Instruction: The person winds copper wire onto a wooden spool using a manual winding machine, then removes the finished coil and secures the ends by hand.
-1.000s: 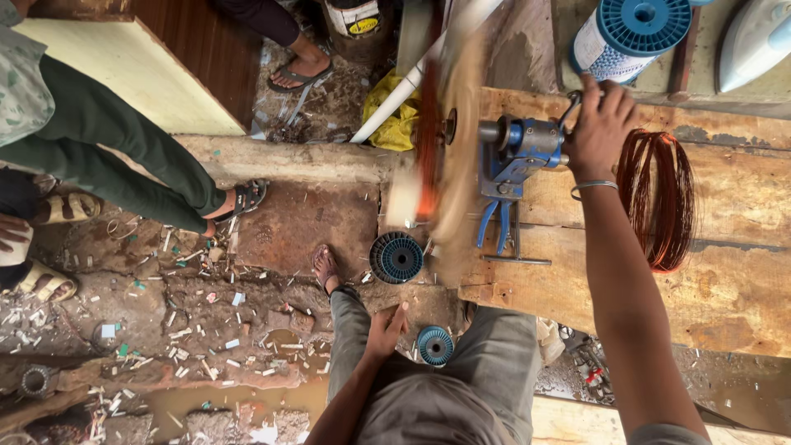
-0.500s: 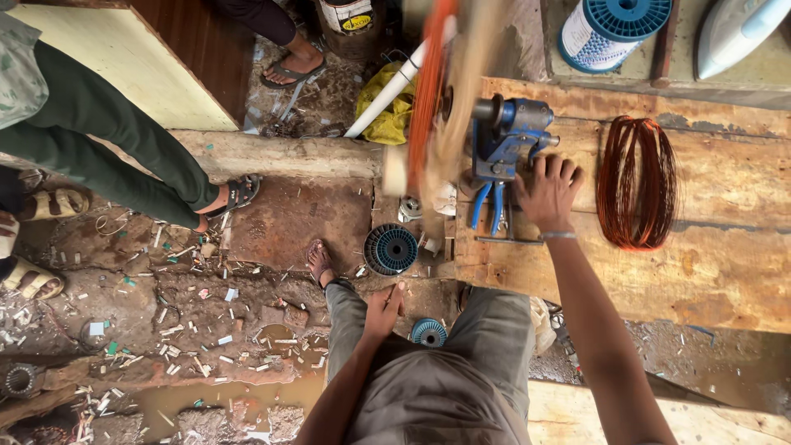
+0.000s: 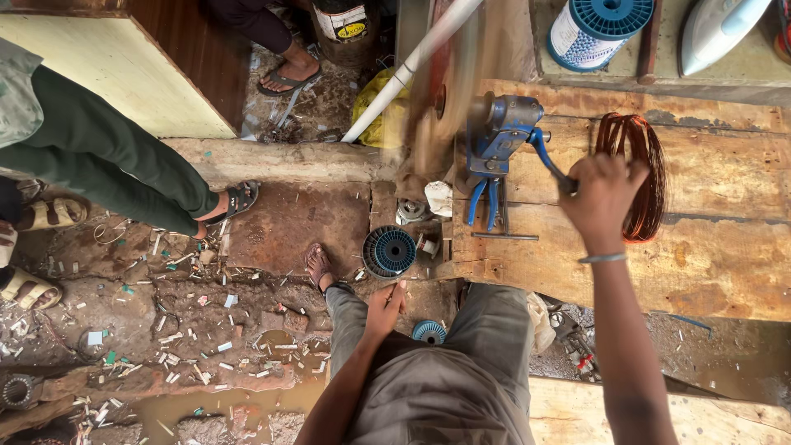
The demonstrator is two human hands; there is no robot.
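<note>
My right hand (image 3: 601, 194) is shut on the crank handle (image 3: 550, 163) of a blue hand winder (image 3: 498, 136) fixed to a worn wooden bench (image 3: 700, 264). Left of the winder, a wooden form with reddish wire (image 3: 441, 99) spins as a blur. A coil of copper wire (image 3: 651, 165) lies on the bench just right of my hand. My left hand (image 3: 384, 306) hovers over my left knee with its fingers held together, pointing at a dark blue spool (image 3: 391, 251) on the ground. No wire shows between those fingers.
A smaller blue spool (image 3: 428, 331) lies between my legs. A large wire spool (image 3: 597, 29) and a clothes iron (image 3: 717, 25) sit beyond the bench. A white pipe (image 3: 412, 62) leans over a yellow bag (image 3: 375, 103). Another person's green-trousered leg (image 3: 107, 165) and sandalled foot (image 3: 235, 200) stand left on muddy, littered ground.
My right hand has carried the crank round, from the top of its circle down toward me and out to the right. The wooden form keeps spinning. My left hand stays by my knee.
</note>
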